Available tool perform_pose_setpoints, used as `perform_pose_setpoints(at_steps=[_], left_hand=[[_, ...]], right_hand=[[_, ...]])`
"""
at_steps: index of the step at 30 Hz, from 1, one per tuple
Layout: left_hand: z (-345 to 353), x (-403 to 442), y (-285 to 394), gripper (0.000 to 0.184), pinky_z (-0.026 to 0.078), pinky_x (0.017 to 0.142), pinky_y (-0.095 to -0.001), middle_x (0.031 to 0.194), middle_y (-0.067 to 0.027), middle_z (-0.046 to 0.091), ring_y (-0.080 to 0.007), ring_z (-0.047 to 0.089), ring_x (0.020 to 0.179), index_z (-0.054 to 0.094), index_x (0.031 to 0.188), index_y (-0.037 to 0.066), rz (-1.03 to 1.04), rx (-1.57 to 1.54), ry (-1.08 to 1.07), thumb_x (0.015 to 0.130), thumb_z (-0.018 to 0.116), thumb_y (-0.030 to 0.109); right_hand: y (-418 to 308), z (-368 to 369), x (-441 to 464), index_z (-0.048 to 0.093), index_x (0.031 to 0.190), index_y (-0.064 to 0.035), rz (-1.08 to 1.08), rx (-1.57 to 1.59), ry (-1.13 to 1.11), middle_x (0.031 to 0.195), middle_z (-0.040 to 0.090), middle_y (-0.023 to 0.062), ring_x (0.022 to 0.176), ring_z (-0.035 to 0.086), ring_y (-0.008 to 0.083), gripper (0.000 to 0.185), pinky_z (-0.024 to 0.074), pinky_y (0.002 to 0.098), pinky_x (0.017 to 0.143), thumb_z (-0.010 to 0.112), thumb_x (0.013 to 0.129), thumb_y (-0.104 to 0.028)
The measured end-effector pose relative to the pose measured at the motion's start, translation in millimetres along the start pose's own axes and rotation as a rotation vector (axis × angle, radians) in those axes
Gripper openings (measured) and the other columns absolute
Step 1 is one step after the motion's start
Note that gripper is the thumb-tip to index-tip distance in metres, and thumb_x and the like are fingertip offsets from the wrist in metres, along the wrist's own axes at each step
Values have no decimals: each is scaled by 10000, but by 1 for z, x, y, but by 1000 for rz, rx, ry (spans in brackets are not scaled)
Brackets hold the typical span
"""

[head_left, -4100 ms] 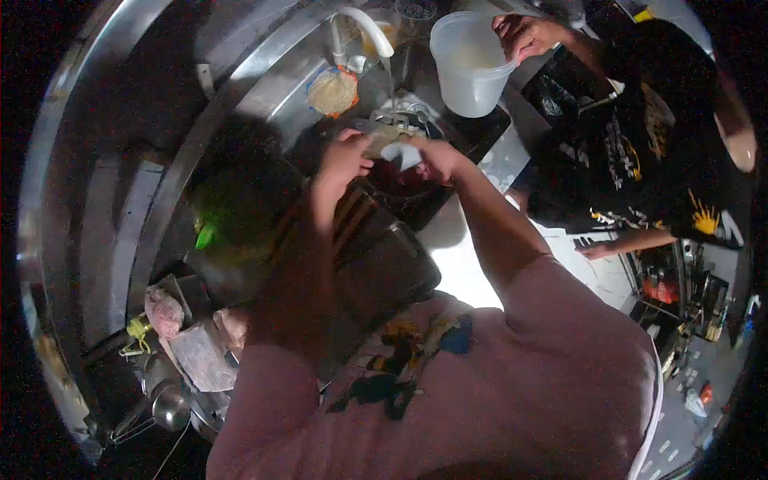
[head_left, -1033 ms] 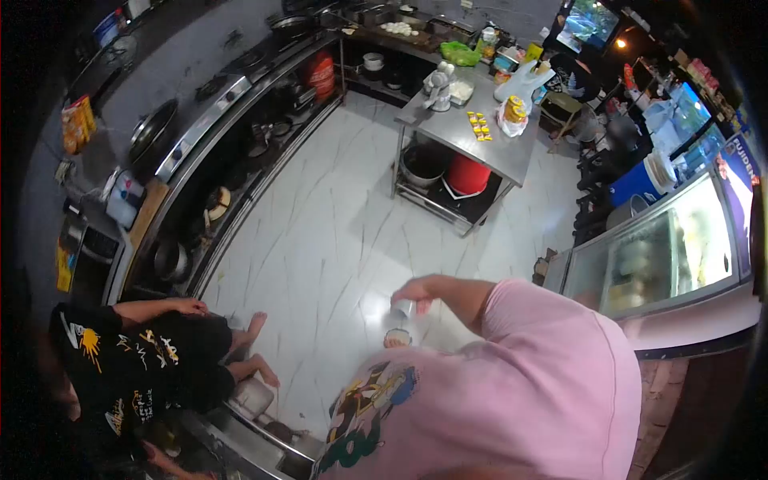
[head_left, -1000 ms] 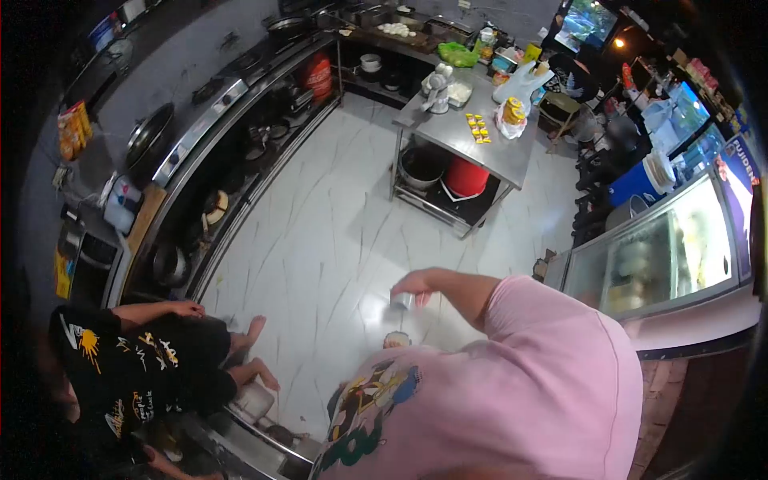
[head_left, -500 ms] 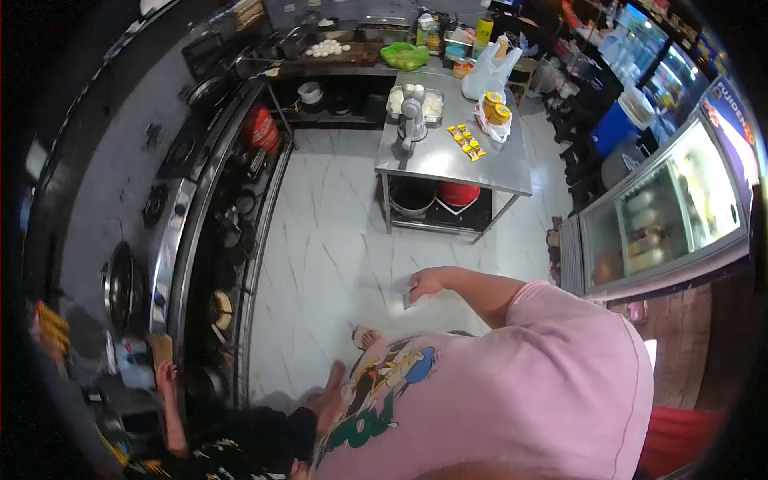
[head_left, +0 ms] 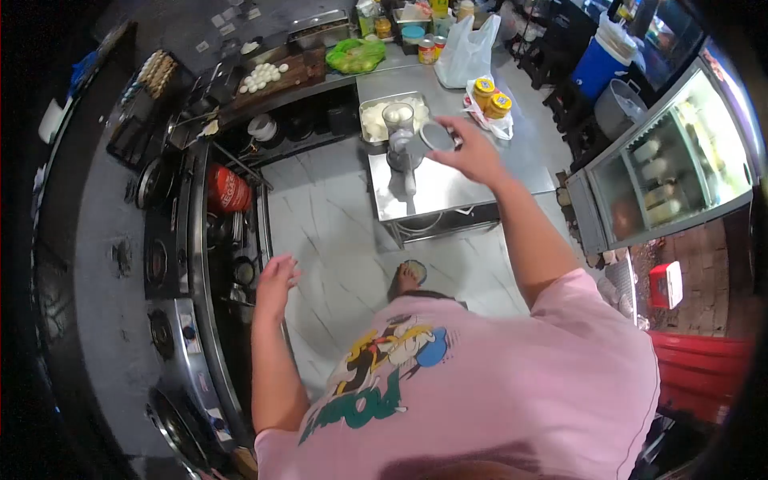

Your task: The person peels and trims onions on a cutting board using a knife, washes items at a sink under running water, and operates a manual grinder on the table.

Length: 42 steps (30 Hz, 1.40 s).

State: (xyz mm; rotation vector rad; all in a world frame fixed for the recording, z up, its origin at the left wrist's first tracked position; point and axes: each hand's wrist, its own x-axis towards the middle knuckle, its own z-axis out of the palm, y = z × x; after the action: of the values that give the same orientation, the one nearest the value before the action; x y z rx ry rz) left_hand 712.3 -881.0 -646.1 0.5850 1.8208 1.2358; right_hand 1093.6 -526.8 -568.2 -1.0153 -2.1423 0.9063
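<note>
My right hand [head_left: 472, 152] is wrapped round a small round cup [head_left: 438, 137], above the steel table [head_left: 448, 189]. Just left of the cup stands a grey hand-cranked device [head_left: 403, 152] with a clear hopper [head_left: 398, 116] holding pale pieces. Behind it, a metal tray [head_left: 372, 122] holds white food. My left hand [head_left: 277, 276] hangs over the floor on the left, fingers apart, holding nothing. Two yellow-lidded jars [head_left: 492, 100] in a plastic bag stand to the right of the cup.
A white plastic bag [head_left: 468, 52] and cans [head_left: 430, 50] stand at the table's back. Beyond lie a green bag [head_left: 355, 56] and white eggs or balls on a board [head_left: 298, 70]. A stove [head_left: 194, 352] runs along the left, a glass-door fridge [head_left: 664, 172] stands right.
The table now appears closer. My right hand has risen with the cup from over the floor to the device on the table. My left hand has come into view; the other person has left it.
</note>
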Motion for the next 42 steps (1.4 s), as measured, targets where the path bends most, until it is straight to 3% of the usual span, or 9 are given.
perform_pose_setpoints(at_steps=[6,14,16,20,22,28,34,36,42], left_hand=[[42,110,49,387,562,908,-329,1272,-68,738,-186,729,1046,658,1405,50,-36,294,-436,1086,701,265],[55,253,145,402,575,955,-364,1250,-72,746,-202,729,1089,658,1405,42,10,407,-609,1058,734,230],[83,287,193,472,598,937,-376,1255,-97,735,-208,742,1041,650,1420,21,301,624,-715,1006,790,199],[159,337,280,791,564,1072,-420,1573,-191,558,-338,669,1286,547,1552,108,792,716,-957,847,897,186],[204,351,303,947,550,1134,-450,1680,-176,423,-374,579,1436,459,1626,150,1225,798,-1058,800,921,168],[290,330,314,1035,559,1125,-496,1728,-143,378,-404,569,1440,401,1677,269,1574,1103,-1557,794,932,181],[303,343,305,921,576,1051,-483,1541,-145,581,-395,638,1342,460,1634,201,1744,1008,-1607,804,839,75],[307,336,320,811,567,1036,-502,1439,-180,607,-410,648,1299,521,1531,147,1448,1043,-1692,791,848,92],[323,331,318,719,565,984,-501,1357,-195,613,-437,655,1238,556,1421,100,1445,1047,-1704,772,863,124]], right_hand=[[5,25,115,574,1532,-64,-181,-119,16,1497,606,172,1345,636,332,787,521,423,1145,883,827,-228],[12,52,140,582,1513,-49,-47,-217,-74,1500,609,188,1351,620,385,750,519,446,1158,836,820,-184],[-5,50,140,540,1563,-67,74,-178,-62,1552,581,188,1382,611,381,805,513,437,1175,849,826,-165],[-14,72,128,443,1650,-142,240,-144,70,1611,546,175,1460,565,361,973,467,452,1234,909,796,-112],[-32,83,120,437,1657,-132,412,-97,179,1645,518,178,1495,537,344,980,453,458,1248,900,794,-83],[-38,123,107,447,1616,-36,825,-117,408,1449,662,278,1322,659,435,1000,530,461,1136,871,739,-262],[-34,156,69,394,1687,-97,804,-95,589,1591,565,241,1400,620,400,963,515,456,1166,870,864,-250],[-22,166,38,410,1683,-102,806,-75,625,1656,499,230,1435,591,399,900,501,460,1186,842,920,-304],[-6,206,3,510,1601,-78,1148,-34,471,1566,566,243,1417,592,401,748,490,473,1186,768,976,-398]])
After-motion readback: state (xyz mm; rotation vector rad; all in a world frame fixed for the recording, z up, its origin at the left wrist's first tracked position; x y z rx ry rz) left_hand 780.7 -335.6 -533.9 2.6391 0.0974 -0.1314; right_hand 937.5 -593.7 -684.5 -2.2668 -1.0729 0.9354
